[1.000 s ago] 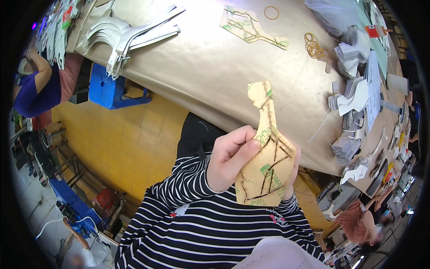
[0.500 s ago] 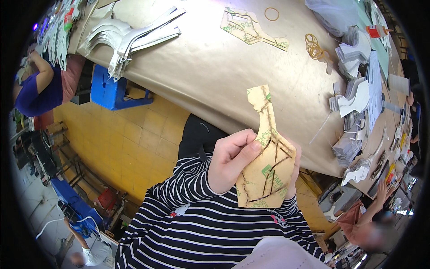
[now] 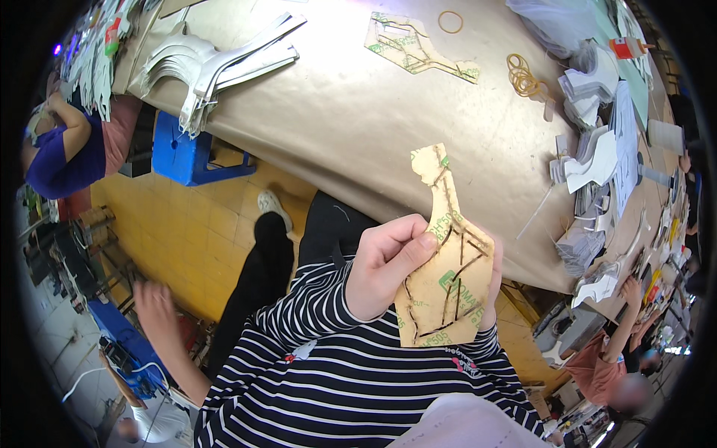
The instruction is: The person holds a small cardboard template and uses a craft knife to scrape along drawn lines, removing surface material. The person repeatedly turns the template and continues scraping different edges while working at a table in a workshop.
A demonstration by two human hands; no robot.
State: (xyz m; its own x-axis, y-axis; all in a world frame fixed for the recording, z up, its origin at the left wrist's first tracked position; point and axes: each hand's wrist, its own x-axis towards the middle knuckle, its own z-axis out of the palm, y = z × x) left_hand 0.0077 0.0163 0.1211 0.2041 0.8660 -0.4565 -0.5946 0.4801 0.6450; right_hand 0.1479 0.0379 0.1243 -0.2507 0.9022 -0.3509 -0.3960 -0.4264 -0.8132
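I hold a flat yellowish pattern template (image 3: 448, 291) in front of my striped top. It has a narrow neck at its far end, dark-edged slits cut through it and green print. My left hand (image 3: 388, 261) pinches its left edge below the neck, thumb on the face. Behind the right edge is my right hand (image 3: 490, 313), holding the template from that side; most of its fingers are hidden. A second template of the same yellowish sheet (image 3: 418, 48) lies flat on the table (image 3: 478, 119), beyond the held one.
A single rubber band (image 3: 450, 22) and a bunch of rubber bands (image 3: 526, 77) lie on the table. Stacked white cut pieces (image 3: 202, 67) sit far left, more (image 3: 590, 160) at right. A blue stool (image 3: 179, 149) stands left. Someone's arm (image 3: 168, 328) and leg (image 3: 269, 257) are close on my left.
A passing person's arm and leg have come into view on my left. The template has tilted very slightly; both my hands keep their hold.
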